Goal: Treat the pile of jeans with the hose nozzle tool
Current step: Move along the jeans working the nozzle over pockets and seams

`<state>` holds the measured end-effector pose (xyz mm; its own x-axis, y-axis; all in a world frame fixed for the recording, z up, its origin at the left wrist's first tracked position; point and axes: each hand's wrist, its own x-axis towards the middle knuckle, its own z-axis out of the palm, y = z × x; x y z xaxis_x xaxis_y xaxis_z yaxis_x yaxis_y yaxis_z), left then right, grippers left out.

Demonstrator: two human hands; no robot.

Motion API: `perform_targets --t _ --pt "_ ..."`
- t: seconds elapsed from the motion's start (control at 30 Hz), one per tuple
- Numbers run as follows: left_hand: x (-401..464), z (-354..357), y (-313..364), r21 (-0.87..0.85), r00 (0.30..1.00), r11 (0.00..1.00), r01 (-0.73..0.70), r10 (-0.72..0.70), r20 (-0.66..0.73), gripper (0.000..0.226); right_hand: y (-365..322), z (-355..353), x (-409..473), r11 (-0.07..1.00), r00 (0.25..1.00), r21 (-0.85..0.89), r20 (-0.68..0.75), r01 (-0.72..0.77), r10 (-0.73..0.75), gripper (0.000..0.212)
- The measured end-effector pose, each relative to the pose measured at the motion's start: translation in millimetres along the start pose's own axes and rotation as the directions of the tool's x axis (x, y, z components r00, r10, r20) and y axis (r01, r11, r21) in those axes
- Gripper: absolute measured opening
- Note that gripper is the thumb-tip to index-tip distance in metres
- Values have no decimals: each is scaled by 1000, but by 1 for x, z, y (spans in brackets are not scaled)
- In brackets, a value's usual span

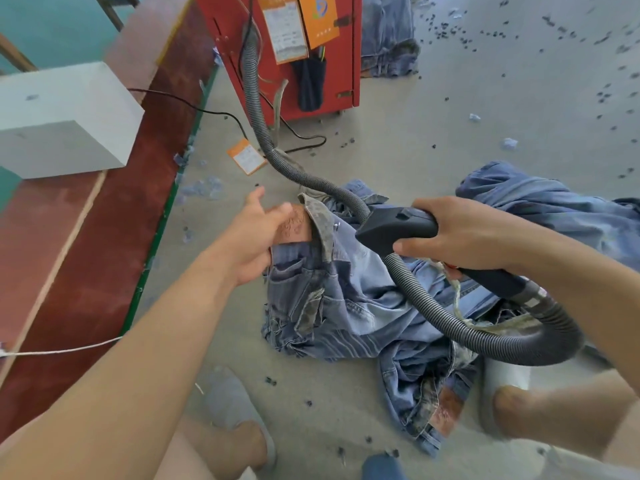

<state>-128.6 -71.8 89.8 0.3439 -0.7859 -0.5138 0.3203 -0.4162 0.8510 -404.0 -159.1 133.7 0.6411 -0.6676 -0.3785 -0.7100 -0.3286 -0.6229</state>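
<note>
Keep the waistband taut and bring the nozzle (394, 230) flat onto the top pair of the jeans pile (346, 306) on the floor. Your left hand (256, 237) holds the waistband (thumb spread wide); your right hand (464, 233) is wrapped round the nozzle handle.

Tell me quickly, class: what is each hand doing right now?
Left hand: grips the waistband of the top jeans on the pile.
Right hand: curled round the black nozzle handle of the hose.
</note>
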Motion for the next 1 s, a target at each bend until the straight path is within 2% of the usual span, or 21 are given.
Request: perform_targets --t 0.07,0.1,0.13,0.17,0.2,0.23,0.27,0.3,0.33,0.37,0.43,0.5,0.53,0.6,0.63,0.7,0.8,0.87,0.93,1.0 --pt "5 -14 6 -275 987 961 2 43 158 66 0 -3 -1 1000 1000 5 -12 24 -24 18" --pt "9 -19 1 -299 979 954 27 35 202 75 0 -5 -2 1000 999 8 -17 29 -29 17" --pt "9 -21 -8 -164 981 983 80 -49 186 88 1 -7 -3 1000 999 10 -27 29 -29 18" --pt "5 -19 -23 132 984 981 139 -152 92 95 2 -8 -4 1000 999 8 -37 26 -26 19" --pt "-1 -17 -42 475 975 862 177 -221 38 83 3 -8 -4 1000 999 5 -41 23 -22 20" --pt "-1 -18 -63 719 963 677 157 -265 40 54 5 -7 -5 1000 999 0 -39 16 -16 20" --pt "3 -19 -80 822 964 556 124 -263 33 25 6 -7 -5 1000 999 -3 -35 10 -10 20" --pt "9 -21 -90 837 973 536 114 -229 14 15 8 -6 -4 1000 999 -5 -34 5 -6 21" --pt "18 -24 -94 803 985 586 110 -173 -9 20 10 -5 -3 1000 999 -6 -38 3 -3 21" --pt "25 -25 -89 727 993 677 112 -101 -59 21 12 -5 -3 1000 999 -7 -44 -1 0 22" --pt "32 -23 -69 586 981 805 87 33 -192 13 14 -5 -3 1000 999 -9 -47 -3 2 22" --pt "33 -20 -61 502 981 863 58 44 -189 25 16 -4 -4 1000 999 -20 -51 -4 3 23" --pt "30 -17 -61 517 992 854 64 1 -125 29 17 -3 -4 1000 999 -29 -49 -9 8 23" --pt "23 -15 -67 626 992 771 113 -120 -31 68 18 0 -4 999 999 -34 -38 -18 17 24" --pt "21 -14 -72 685 987 719 119 -159 -5 76 18 2 -3 999 999 -32 -32 -16 15 24" --pt "23 -18 -84 753 994 653 79 -112 -8 58 17 5 -2 999 1000 -40 -22 1 -2 25" --pt "26 -21 -88 729 998 684 25 31 -63 26 16 6 0 999 1000 -43 -24 19 -20 24" --pt "27 -21 -77 583 992 812 25 50 -112 17 17 5 0 999 999 -38 -29 21 -22 24" --pt "23 -21 -62 323 993 946 40 -3 -115 19 15 4 -1 998 1000 -48 -15 27 -28 23" --pt "18 -19 -52 56 997 998 38 -34 -67 21 12 2 -3 997 999 -63 -4 45 -45 24"
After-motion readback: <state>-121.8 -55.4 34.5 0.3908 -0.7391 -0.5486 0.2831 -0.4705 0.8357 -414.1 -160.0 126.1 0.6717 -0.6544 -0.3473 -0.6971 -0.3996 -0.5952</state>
